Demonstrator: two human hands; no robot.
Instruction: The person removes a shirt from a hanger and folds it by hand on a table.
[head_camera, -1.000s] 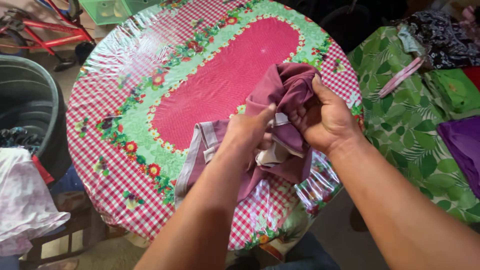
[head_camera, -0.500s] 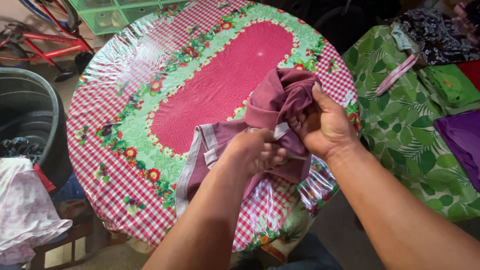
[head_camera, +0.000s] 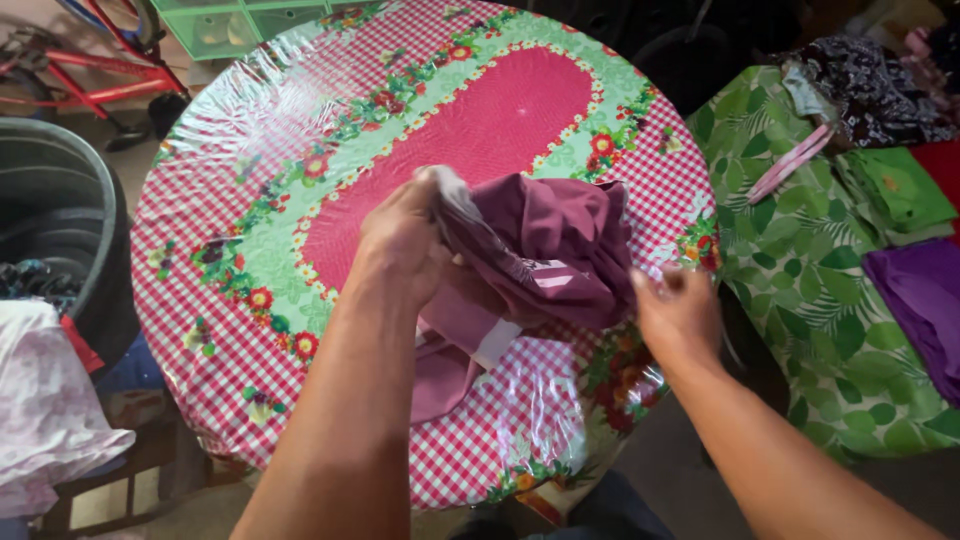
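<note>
Left hand (head_camera: 400, 240) grips maroon garment (head_camera: 545, 250) – right hand's (head_camera: 678, 315) seemingly off – above round table (head_camera: 250, 150).

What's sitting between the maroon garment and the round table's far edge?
Nothing lies there in the head view: beyond the maroon garment runs only bare tablecloth, its pink oval centre, flowered green border and red checks under clear plastic.

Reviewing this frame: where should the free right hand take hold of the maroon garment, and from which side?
Probably the bunched fold on the garment's right edge, reached from the right. The left hand already pinches its upper left part, lifted off the table, and the right hand sits open just beside that edge. The lower part hangs loose toward the table, so it gives less control.
</note>
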